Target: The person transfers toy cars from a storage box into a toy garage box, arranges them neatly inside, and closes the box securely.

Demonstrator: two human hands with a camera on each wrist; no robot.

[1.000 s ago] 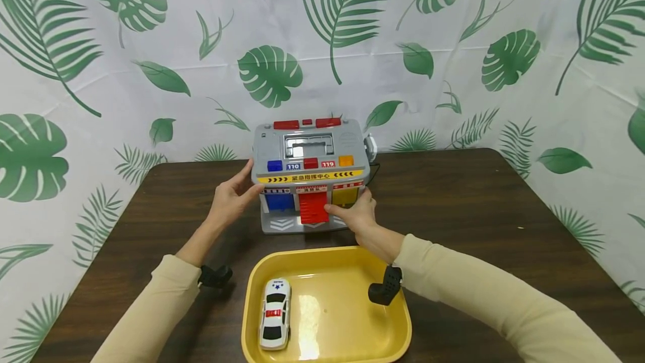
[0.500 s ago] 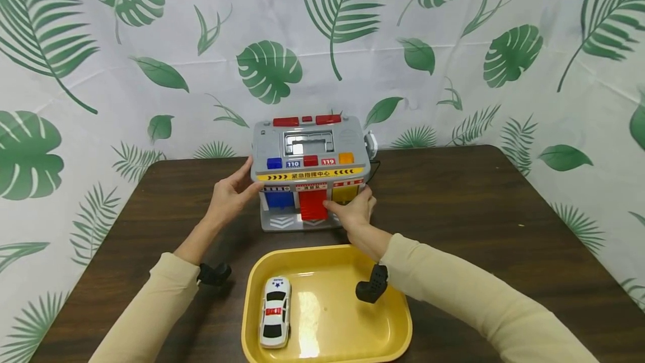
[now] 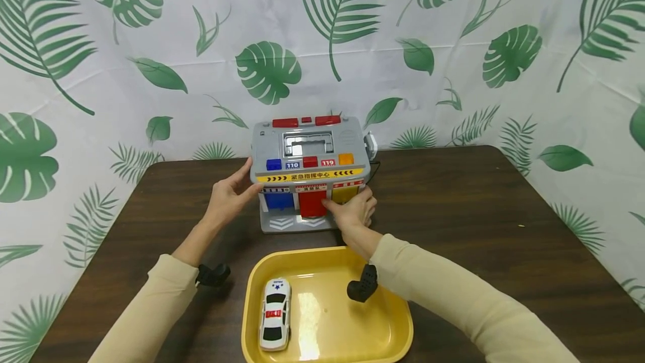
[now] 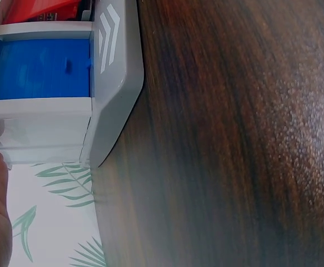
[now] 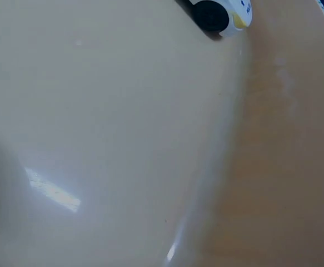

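Glare streaks the yellow tray (image 3: 353, 326); wrist views look soft.

A makeshift tabletop studio, judging by leaf-print cloth (image 3: 353, 94) behind the table (image 3: 453, 200).

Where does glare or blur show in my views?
Head view: glare on the floor of the rounded yellow plastic tray, beside the white toy police car; left wrist view: speckled sheen on the dark brown wood-grain tabletop; right wrist view: soft, the tray greyish with a bright streak lower left.

The red door (image 3: 312, 204) has swung inward, its lower edge drawn back toward twelve o'clock. The right hand's (image 3: 351, 212) wrist has shifted toward nine o'clock.
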